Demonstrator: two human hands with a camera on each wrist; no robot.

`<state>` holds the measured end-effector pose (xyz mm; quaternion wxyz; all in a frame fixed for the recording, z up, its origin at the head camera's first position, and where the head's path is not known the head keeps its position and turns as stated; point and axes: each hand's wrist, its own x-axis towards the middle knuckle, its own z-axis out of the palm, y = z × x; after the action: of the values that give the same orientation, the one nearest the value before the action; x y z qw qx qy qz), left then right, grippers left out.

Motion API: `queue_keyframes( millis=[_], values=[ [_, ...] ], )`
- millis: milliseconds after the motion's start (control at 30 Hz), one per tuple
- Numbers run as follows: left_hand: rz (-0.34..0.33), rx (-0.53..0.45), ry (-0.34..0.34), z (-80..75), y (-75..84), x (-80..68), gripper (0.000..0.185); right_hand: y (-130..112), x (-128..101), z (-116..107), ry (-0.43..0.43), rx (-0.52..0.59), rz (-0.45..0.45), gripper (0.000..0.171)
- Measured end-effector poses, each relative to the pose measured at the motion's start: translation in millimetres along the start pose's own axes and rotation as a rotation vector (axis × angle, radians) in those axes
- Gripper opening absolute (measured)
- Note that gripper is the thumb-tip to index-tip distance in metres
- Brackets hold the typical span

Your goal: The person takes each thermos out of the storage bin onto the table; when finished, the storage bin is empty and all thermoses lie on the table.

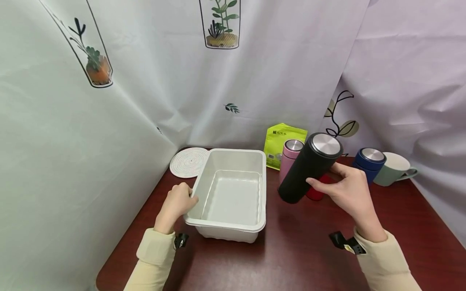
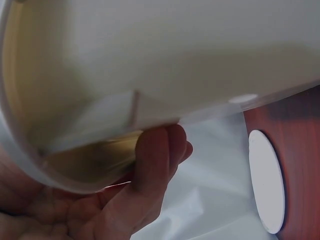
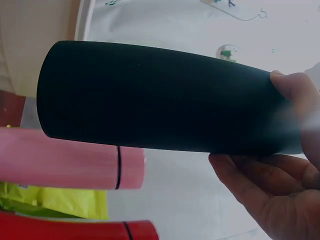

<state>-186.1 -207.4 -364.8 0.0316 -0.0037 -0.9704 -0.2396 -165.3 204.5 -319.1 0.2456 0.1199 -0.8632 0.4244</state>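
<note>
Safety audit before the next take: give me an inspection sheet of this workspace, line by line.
Surface: dark red-brown table, no spills seen.
Job's things: black flask, steel-capped, held tilted above the table; white plastic tub, nothing inside.
Clutter: pink flask, red flask mostly hidden, blue flask, pale green mug, yellow-green pouch, round woven coaster.
Hands: right hand grips the black flask; left hand holds the tub's left rim, fingers curled under it.
Cables: nothing seen; black strap at each wrist.
Surroundings: white plant-print curtain behind and on both sides.
</note>
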Motion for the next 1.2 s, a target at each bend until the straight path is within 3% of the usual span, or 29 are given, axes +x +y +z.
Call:
queue_keyframes(
  millis=[400,767,1200],
  values=[
    [0.003,-0.007,-0.001,-1.9,1.0,1.4,0.042,33,-14,1,0.064,-0.128,-0.012,0.033],
    [-0.015,-0.008,-0.015,-1.3,0.0,-0.6,0.042,59,-27,-2,0.046,-0.16,0.065,0.043],
    [-0.01,0.002,-0.009,-1.2,1.2,0.8,0.041,85,-43,-18,0.097,-0.261,0.151,0.042]
  ],
)
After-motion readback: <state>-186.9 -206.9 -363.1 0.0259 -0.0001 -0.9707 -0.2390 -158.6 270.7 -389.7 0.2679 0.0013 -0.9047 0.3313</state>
